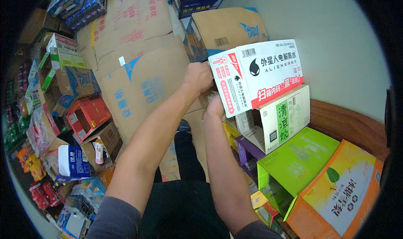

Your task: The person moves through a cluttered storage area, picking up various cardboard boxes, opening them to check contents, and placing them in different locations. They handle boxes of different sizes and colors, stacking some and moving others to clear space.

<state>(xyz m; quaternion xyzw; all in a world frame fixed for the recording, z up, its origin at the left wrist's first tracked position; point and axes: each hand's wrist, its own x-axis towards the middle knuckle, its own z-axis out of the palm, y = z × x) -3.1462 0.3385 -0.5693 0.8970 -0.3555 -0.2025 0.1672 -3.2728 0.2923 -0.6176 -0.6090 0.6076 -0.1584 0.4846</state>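
Observation:
A white Alienergy drink carton [270,72] with red trim stands at the right, against the wall side, its near flap facing me. My left hand [198,77] is at the carton's left edge, knuckles up, its fingers partly hidden behind the flap. My right hand [215,108] is lower, at the flap's bottom corner, with its fingers hidden too. Whether either hand grips the carton does not show. Just below that carton is a cream carton with green lettering [291,113], open at its near end. A brown carton [226,28] with blue print sits beyond the white one.
Flattened cardboard [135,66] covers the floor. A green carton [302,163] and an orange carton [340,188] stand at the lower right. Along the left are a red carton [91,113], a blue-and-white carton [74,163] and shrink-wrapped bottle packs [88,10]. A dark shoe [183,126] is below my hands.

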